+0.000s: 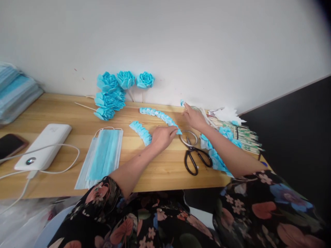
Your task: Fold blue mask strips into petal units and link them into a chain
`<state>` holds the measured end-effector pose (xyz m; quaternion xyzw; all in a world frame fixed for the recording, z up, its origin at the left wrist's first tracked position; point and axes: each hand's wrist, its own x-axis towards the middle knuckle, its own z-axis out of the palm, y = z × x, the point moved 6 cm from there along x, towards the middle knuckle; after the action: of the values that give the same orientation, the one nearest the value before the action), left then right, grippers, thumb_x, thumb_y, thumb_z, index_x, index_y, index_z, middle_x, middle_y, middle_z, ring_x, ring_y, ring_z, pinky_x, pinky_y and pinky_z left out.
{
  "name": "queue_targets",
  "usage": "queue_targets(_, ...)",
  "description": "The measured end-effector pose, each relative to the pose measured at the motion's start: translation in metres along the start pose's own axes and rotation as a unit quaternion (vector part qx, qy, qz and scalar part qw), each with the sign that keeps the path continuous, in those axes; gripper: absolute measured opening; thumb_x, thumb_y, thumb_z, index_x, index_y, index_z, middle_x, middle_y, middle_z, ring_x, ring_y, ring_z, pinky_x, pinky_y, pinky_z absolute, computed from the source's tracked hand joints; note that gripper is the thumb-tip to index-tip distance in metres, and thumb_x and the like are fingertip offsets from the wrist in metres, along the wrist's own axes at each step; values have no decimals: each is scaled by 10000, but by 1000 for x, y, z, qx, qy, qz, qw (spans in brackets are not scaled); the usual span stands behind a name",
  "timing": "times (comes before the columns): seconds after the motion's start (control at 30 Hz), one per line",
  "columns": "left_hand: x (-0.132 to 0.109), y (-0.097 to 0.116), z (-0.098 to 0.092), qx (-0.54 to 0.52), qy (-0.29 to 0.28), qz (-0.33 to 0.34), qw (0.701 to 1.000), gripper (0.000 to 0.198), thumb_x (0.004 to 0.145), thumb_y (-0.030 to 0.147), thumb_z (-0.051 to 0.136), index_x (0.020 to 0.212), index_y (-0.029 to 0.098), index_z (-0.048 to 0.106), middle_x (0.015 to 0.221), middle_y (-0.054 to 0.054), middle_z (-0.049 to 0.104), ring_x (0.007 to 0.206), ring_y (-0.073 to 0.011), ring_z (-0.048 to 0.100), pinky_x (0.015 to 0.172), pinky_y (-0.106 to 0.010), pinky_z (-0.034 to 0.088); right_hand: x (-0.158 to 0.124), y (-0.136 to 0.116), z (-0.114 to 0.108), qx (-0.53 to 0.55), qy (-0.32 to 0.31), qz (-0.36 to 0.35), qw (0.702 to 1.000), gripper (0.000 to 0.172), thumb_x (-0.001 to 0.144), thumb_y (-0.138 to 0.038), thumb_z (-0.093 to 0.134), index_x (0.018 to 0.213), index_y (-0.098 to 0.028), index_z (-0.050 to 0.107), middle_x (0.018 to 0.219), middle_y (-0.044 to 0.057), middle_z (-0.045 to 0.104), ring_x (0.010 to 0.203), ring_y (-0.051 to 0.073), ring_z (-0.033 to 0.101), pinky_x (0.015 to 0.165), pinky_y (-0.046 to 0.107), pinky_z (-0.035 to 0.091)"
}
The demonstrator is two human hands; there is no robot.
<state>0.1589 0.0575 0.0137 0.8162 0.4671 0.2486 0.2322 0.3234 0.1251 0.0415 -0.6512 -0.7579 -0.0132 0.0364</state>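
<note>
My left hand (163, 136) is closed, thumb and fingertips pinching the near end of a long pleated light-blue strip (158, 114) that curves away on the table. A shorter pleated strip (141, 132) lies beside that hand and runs partly under it. Farther off, close to the wall, my right hand (194, 117) has its fingers bent around a small blue piece (182, 102) at the fingertips; its exact kind is too small to make out. Just below the hands lie a roll of tape (183, 138) and black-handled scissors (191, 162), the blades over the roll.
Blue paper-like roses (107, 100) on sticks lean by the wall. Face masks (106, 155), a white power bank (48, 143) with cables and a phone (11, 148) lie left. A mask stack (18, 93) stands far left. Blue petals (219, 160) and a stick bundle (249, 139) lie right.
</note>
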Motion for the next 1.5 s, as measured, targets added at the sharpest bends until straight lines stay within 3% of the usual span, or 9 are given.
queue_targets(0.1,0,-3,2,6,-15,-9,1000,286,940,330,456,1019,281,726,984,-33,751,928,-210,674,815,-282,449,-14,0,-6,133,-2,-14,991,542,913,-195,385,1446,-121,317,1024,96,737,942,233,652,788,300,445)
queue_targets(0.33,0,-1,1,39,-36,-11,999,299,933,315,457,1028,301,740,1020,-23,756,928,-210,680,803,-281,443,-52,-12,1,238,-59,-20,969,673,804,-236,599,1421,-174,338,965,29,725,848,182,657,749,260,468)
queue_targets(0.57,0,-4,2,45,-37,-20,998,302,917,326,469,1015,313,754,1038,-20,755,940,-235,680,790,-299,450,-66,-32,11,218,-36,-26,975,726,765,-193,640,1432,-171,354,1001,45,724,904,196,652,762,275,465)
queue_targets(0.7,8,-13,-4,-98,-23,-62,993,277,875,319,518,991,266,764,1040,-21,751,926,-205,664,770,-265,454,-65,-35,16,178,-17,-37,983,729,770,-147,584,1453,-139,331,959,51,740,910,214,655,768,292,450)
queue_targets(0.9,25,-29,-32,-324,55,-133,935,381,818,376,530,1014,118,730,562,25,554,503,-88,417,503,-209,307,-66,-31,16,227,-15,-44,973,748,776,-172,557,1477,-155,295,991,54,742,936,227,663,808,316,474)
queue_targets(1.1,34,-12,-56,-307,74,-101,943,311,769,374,589,861,114,733,566,32,520,541,-82,392,540,-216,317,-68,-12,6,448,-7,-34,894,556,816,-207,472,1369,-184,420,1159,72,691,1105,202,620,982,379,445)
queue_targets(1.27,40,-6,-51,-343,66,-96,932,276,769,383,604,788,127,705,526,51,447,508,-73,353,514,-222,287,-72,-6,1,651,-8,9,759,342,761,-219,542,1099,-234,591,1067,23,715,1068,190,633,966,339,456)
queue_targets(1.33,40,-6,-47,-366,60,-103,923,246,762,353,610,789,125,697,528,50,454,499,-70,344,513,-225,286,-74,-11,1,688,-20,3,726,281,750,-218,573,1025,-250,622,1043,6,720,1049,187,636,956,332,456)
queue_targets(1.5,33,-7,-39,-397,56,-110,910,216,725,275,654,871,126,707,568,38,522,504,-72,367,528,-232,302,-76,-22,1,694,-43,-15,719,227,750,-196,583,952,-251,670,1044,13,722,1029,194,634,965,361,443)
